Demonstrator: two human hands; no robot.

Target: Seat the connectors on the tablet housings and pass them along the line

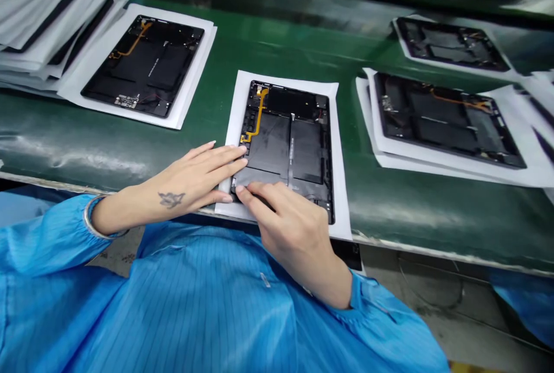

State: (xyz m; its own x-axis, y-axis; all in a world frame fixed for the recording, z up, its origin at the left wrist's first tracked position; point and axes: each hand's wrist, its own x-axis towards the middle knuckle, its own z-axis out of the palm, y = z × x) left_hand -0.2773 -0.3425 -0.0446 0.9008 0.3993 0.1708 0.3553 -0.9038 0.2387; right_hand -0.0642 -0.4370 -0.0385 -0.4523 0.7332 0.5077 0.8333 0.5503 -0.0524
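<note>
In front of me an opened tablet point(270, 142) lies on a white sheet point(341, 188), its dark batteries and an orange flex cable point(261, 113) showing. My left hand point(201, 172) lies flat with fingers stretched out, fingertips on the tablet's left edge. Over the lower left corner my right hand point(289, 217) is closed, thumb and index finger together at the tablet's edge. Whatever may be between those fingertips is hidden or too small to name.
Another opened tablet point(147, 67) lies on white paper to the left, beside a tall stack of white sheets point(38, 21) with dark panels between them. To the right is a further opened tablet point(450, 122), with one more tablet point(450, 44) behind it. A green work surface point(277, 44) carries them.
</note>
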